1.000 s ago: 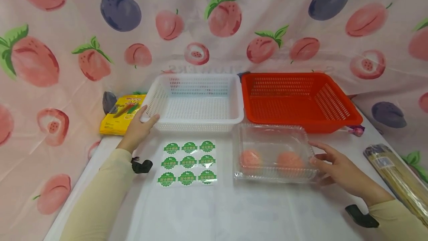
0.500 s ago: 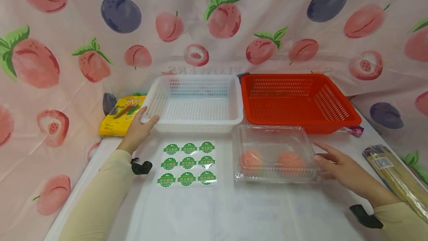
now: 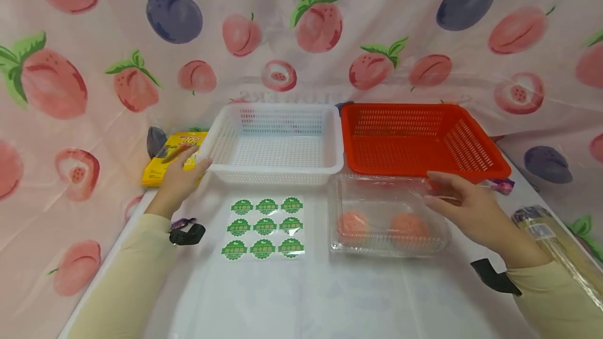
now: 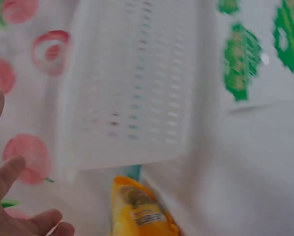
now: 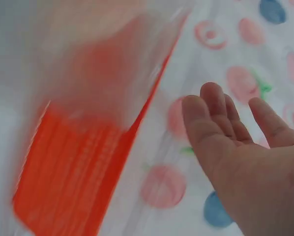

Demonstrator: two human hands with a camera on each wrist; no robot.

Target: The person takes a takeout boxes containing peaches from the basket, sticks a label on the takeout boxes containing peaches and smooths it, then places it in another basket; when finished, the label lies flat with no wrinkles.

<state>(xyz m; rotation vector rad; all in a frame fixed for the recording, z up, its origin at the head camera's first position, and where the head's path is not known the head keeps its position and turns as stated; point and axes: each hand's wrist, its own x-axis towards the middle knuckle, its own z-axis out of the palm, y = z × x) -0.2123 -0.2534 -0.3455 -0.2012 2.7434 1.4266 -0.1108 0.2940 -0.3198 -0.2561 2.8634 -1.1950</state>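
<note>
My left hand (image 3: 180, 178) is just left of the front corner of the white plastic basket (image 3: 278, 172), fingers spread and overlapping a yellow snack bag (image 3: 157, 171). In the left wrist view the fingers (image 4: 9, 179) are apart and hold nothing. My right hand (image 3: 468, 213) hovers at the right end of a clear plastic clamshell box (image 3: 377, 192), with relaxed fingers and nothing in its grasp. Through the closed lid show two round pinkish-orange things (image 3: 409, 226). Behind this box stands the red basket (image 3: 395, 150).
A sheet of green round stickers (image 3: 265, 226) lies in front of the white basket. At the right edge is a long clear-wrapped pack of thin sticks (image 3: 551, 239). A small purple-wrapped item (image 3: 503, 186) pokes out by the red basket. Fruit-print cloth (image 3: 320, 25) hangs behind.
My left hand has let go of the white basket's corner and moved slightly left. The right hand has shifted up and left from the box's side to over its right end.
</note>
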